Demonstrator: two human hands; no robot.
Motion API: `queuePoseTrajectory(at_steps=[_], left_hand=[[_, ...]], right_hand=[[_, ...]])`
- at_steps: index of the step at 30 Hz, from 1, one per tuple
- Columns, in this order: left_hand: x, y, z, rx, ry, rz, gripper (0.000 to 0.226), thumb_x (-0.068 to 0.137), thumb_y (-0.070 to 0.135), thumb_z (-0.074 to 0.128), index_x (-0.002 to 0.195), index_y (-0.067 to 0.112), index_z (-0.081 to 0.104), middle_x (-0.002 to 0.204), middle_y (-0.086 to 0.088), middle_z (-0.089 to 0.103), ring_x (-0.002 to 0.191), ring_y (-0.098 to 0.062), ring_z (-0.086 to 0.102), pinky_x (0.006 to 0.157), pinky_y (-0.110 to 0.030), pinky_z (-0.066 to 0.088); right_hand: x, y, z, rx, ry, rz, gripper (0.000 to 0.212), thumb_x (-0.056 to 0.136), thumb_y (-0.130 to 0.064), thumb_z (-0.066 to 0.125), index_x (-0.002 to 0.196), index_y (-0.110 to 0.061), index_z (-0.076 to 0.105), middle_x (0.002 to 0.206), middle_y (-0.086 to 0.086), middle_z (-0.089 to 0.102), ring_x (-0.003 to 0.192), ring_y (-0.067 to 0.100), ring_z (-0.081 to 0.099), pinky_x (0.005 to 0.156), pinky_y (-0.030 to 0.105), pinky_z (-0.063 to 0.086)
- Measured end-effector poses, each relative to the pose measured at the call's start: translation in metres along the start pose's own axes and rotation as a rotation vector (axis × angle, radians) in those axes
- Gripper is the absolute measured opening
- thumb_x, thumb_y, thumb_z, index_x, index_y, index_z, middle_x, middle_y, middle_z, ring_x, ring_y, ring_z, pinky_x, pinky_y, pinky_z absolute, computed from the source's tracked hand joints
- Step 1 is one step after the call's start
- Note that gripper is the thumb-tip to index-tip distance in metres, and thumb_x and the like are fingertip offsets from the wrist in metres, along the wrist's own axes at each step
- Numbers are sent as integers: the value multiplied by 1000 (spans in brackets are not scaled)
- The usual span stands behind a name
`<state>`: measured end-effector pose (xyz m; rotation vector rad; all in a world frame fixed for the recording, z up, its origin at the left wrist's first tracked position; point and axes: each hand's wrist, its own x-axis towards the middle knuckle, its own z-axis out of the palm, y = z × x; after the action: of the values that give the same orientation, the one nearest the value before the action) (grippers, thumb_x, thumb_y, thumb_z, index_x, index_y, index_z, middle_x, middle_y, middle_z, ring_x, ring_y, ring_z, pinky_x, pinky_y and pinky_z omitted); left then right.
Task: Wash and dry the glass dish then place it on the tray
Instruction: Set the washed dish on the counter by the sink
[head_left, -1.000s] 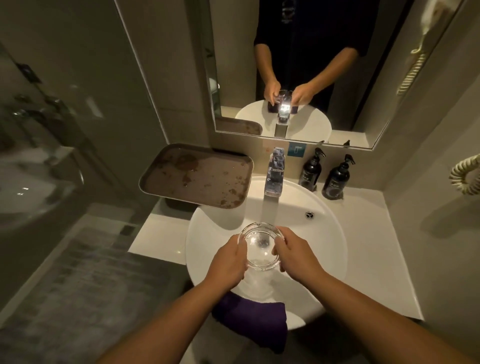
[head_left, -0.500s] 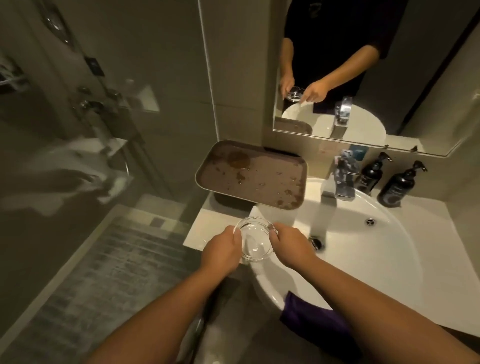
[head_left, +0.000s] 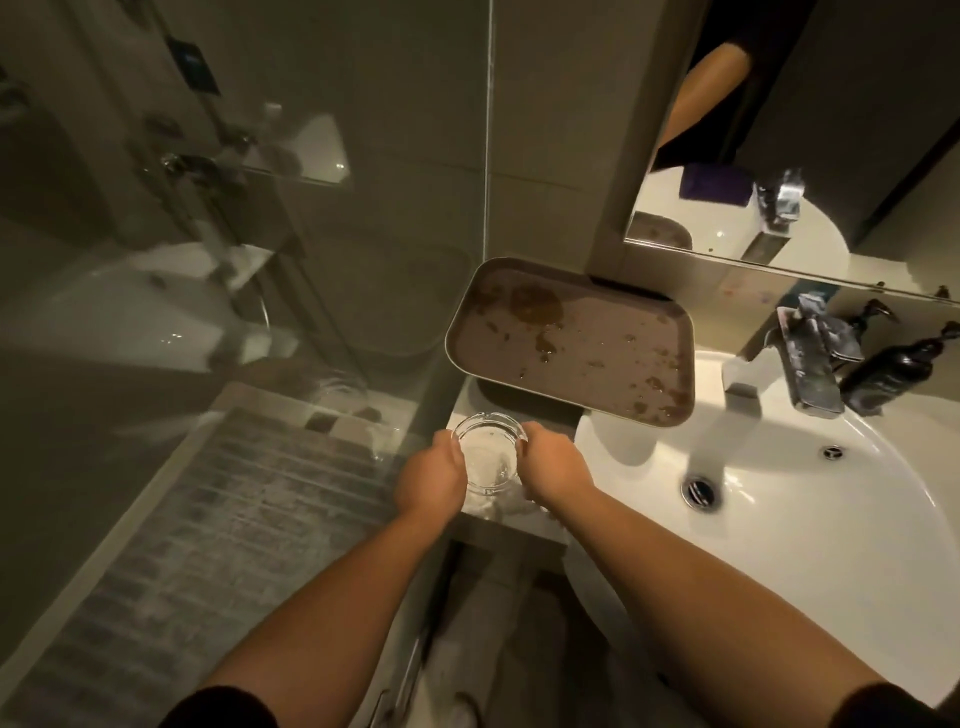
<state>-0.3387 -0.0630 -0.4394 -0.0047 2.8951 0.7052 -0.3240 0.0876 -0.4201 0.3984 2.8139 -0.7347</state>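
Head view: glass dish (head_left: 487, 457) is being gripped by its rim between left hand (head_left: 434, 475) and right hand (head_left: 553, 467), now moved off the sink (head_left: 810, 525) stream, over the counter beside the tray (head_left: 571, 343); rinsing apparently finished, drying pending.

Bare forearms, short dark sleeves (head_left: 218, 706) at the upper arms

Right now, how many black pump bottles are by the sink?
2. One black pump bottle stands right of the faucet. The second peeks out behind the faucet, mostly hidden. More could sit beyond the picture's right edge.
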Motion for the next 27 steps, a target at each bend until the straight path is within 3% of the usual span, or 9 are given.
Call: queuePoseTrajectory(at_steps=[4, 8, 12, 20, 23, 26, 27], left_hand=[[7, -9, 16, 53, -48, -53, 35, 104, 29, 24, 114, 8, 49, 104, -23, 69, 96, -41, 64, 74, -41, 47], [10, -19, 33, 84, -95, -90, 32, 104, 27, 23, 114, 8, 47, 104, -21, 69, 95, -40, 65, 72, -40, 48], [13, -24, 45, 133, -143, -92, 26, 101, 22, 28, 116, 8, 45, 105, -18, 69, 94, -38, 66, 66, -37, 41], [19, -26, 49, 107, -139, -92, 32, 103, 23, 26, 125, 6, 41, 105, -19, 70, 94, -38, 66, 65, -37, 42], [15, -22, 42, 85, -106, -86, 36, 103, 33, 26, 121, 7, 43, 103, -18, 69, 92, -38, 65, 65, -37, 42], [9, -17, 29, 98, -49, -51, 35, 102, 37, 29, 116, 8, 43, 98, -17, 69, 86, -37, 66, 61, -36, 43], [6, -15, 24, 115, -39, -33, 36, 102, 38, 30, 117, 8, 43, 97, -15, 69, 84, -36, 66, 60, -36, 44]], right_hand=[[14, -3, 14, -100, -122, 24, 38, 91, -9, 65, 128, -12, 57, 120, 12, 68, 102, 29, 66, 87, 34, 53], [23, -1, 30, -127, -203, 44, 36, 91, -10, 65, 126, -10, 57, 122, 13, 65, 104, 28, 65, 93, 36, 55], [26, 5, 38, -131, -219, 60, 37, 92, -12, 65, 128, -12, 55, 123, 11, 65, 104, 27, 65, 93, 36, 55], [31, 2, 37, -180, -242, 72, 38, 91, -13, 66, 127, -11, 55, 120, 11, 65, 100, 26, 65, 92, 36, 56], [29, -1, 33, -237, -278, 79, 29, 88, -9, 68, 117, -7, 63, 108, 12, 67, 94, 26, 66, 89, 34, 57], [23, -5, 21, -234, -250, 84, 14, 87, -7, 68, 100, -4, 70, 73, 6, 59, 75, 22, 65, 71, 28, 57], [21, -3, 15, -216, -216, 81, 10, 88, -8, 67, 97, -4, 71, 70, 5, 57, 72, 22, 66, 69, 28, 58]])
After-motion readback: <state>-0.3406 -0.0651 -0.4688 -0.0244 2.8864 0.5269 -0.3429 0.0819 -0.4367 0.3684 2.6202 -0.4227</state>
